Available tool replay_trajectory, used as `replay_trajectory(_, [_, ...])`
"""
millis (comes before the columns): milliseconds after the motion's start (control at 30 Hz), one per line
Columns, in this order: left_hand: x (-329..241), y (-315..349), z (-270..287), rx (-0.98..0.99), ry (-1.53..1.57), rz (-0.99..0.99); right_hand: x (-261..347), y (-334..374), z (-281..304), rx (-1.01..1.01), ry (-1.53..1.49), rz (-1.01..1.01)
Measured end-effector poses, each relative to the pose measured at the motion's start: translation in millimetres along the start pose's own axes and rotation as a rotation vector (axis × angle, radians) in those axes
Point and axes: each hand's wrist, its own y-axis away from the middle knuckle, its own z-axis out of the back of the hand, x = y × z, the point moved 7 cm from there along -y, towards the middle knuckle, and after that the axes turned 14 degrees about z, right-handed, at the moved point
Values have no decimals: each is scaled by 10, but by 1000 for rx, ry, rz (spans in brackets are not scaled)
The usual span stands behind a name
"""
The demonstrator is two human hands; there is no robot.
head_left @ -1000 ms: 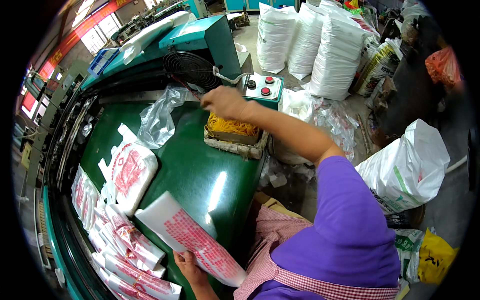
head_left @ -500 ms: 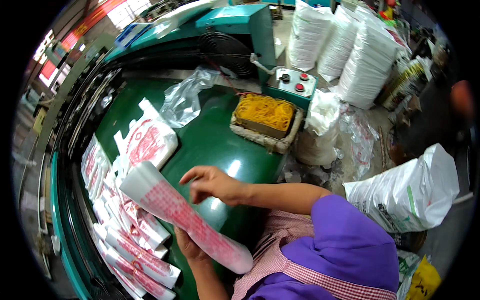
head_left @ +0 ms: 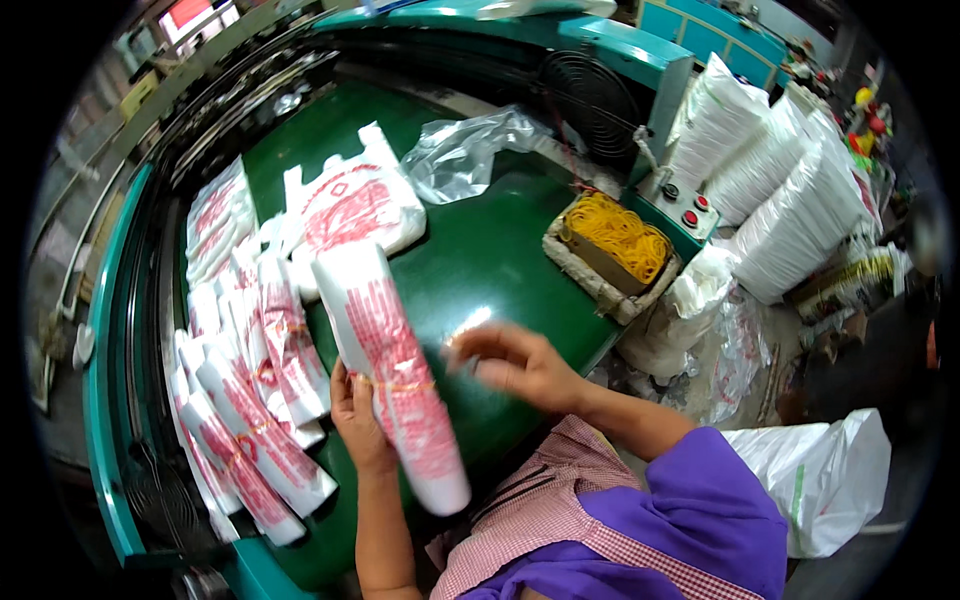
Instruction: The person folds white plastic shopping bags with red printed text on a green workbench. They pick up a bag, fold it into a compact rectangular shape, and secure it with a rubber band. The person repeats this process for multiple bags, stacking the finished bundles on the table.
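A rolled bundle of white plastic bags with red print [head_left: 395, 350] stands tilted over the green belt, pinched at the waist by a thin yellow rubber band. My left hand [head_left: 362, 415] is closed on the bundle's left side at that waist. To the right of the bundle, apart from it, my right hand [head_left: 520, 365] has its fingers loosely apart, the tips smeared by motion, and nothing shows in it. Several banded bag rolls [head_left: 245, 440] lie in a pile to the left. Beyond the bundle lies a flat stack of printed carrier bags [head_left: 355, 205].
A padded box of yellow rubber bands [head_left: 620, 240] stands at the belt's right edge, beside a button control box [head_left: 685, 205]. Clear plastic film [head_left: 470, 155] lies at the back of the green belt [head_left: 500, 260]. Full white sacks [head_left: 795, 215] stand on the floor at right.
A yellow rubber band now shows round the bundle's middle. The bundle stands more upright. My right hand has shifted away from it, down and right in view; the whole view has also swung.
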Motion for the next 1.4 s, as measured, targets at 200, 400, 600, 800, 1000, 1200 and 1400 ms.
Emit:
replay_trajectory(200, [-148,227,-664,176,-317,-182,-265,141,-59,-277,299,55])
replay_trajectory(400, [-406,449,397,-178,-751,-350,1470,-985,1616,79,2231,820])
replay_trajectory(600, [-1244,897,1675,-805,-1236,-574,3184,-2126,4237,-303,1340,301])
replay_trajectory(800, [-1058,859,1537,-671,-1577,-530,3214,-2112,4782,-608,1394,120])
replay_trajectory(1000, [-424,135,772,-315,-1657,-585,1838,-2062,1277,-75,1889,939])
replay_trajectory(1200, [-196,-417,1157,-463,-1713,-533,-1046,-2272,-154,642,1622,482])
replay_trajectory(1400, [-122,-502,1171,-492,-1717,-476,-2546,-2835,430,419,1731,76])
